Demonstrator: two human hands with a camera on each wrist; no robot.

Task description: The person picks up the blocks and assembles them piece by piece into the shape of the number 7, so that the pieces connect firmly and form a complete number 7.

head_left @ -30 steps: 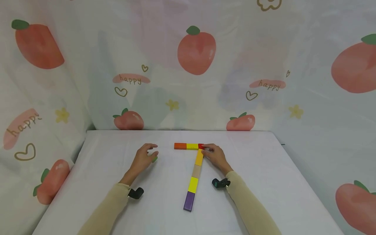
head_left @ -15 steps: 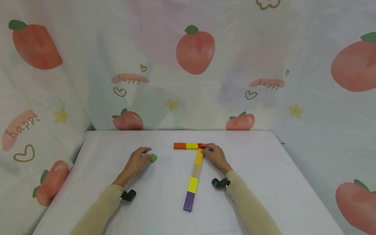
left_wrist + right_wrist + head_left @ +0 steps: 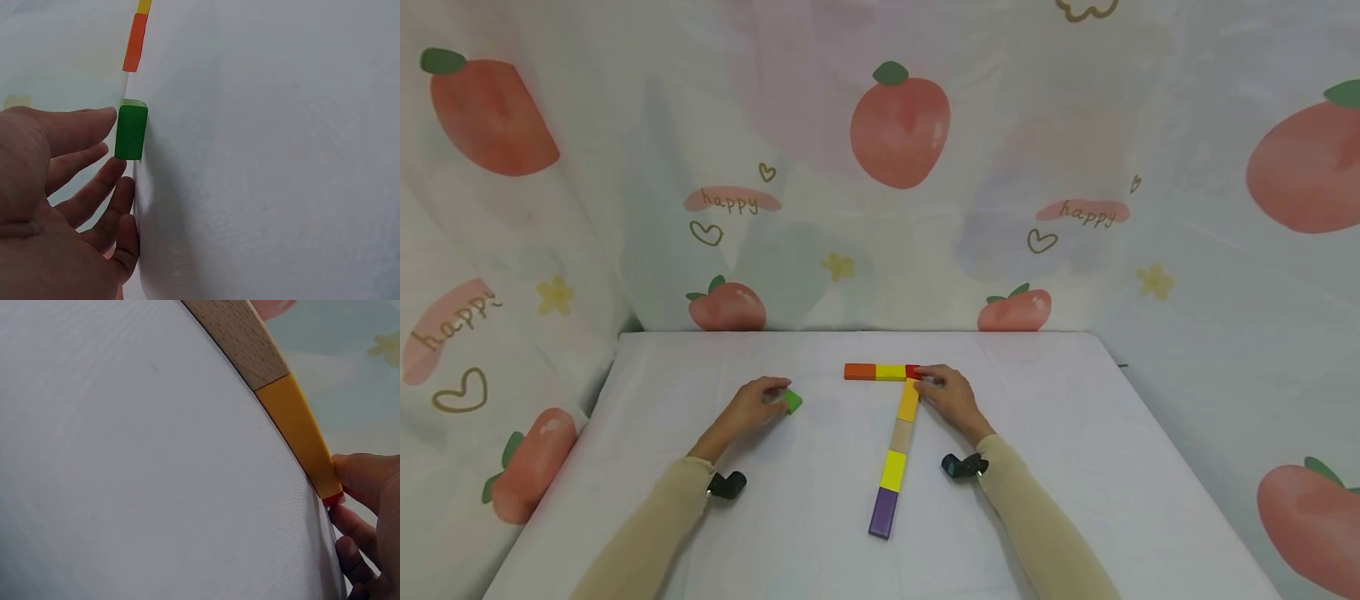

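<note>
My left hand (image 3: 751,408) is beside a small green block (image 3: 792,402) at the left of the table, thumb tip at its edge and index finger stretched above it. In the left wrist view, the fingers are loosely bent around the near side of this block. My right hand (image 3: 953,398) pinches a red block (image 3: 912,370) at the corner of a row of blocks, thumb at the end of an amber block (image 3: 908,402). Fingers partly hide the red block. Left of it lie a yellow block (image 3: 891,372) and an orange block (image 3: 860,372), end to end.
From the amber block, a plain wooden block (image 3: 901,436), a second yellow block (image 3: 892,472) and a purple block (image 3: 883,512) run toward the near edge in a slanting line. A white cloth covers the table (image 3: 1037,533); a fruit-print curtain (image 3: 820,167) stands behind.
My left hand has drawn back to the left, uncovering more of the green block, which stays nearly in place. The right hand and the row of blocks keep their positions.
</note>
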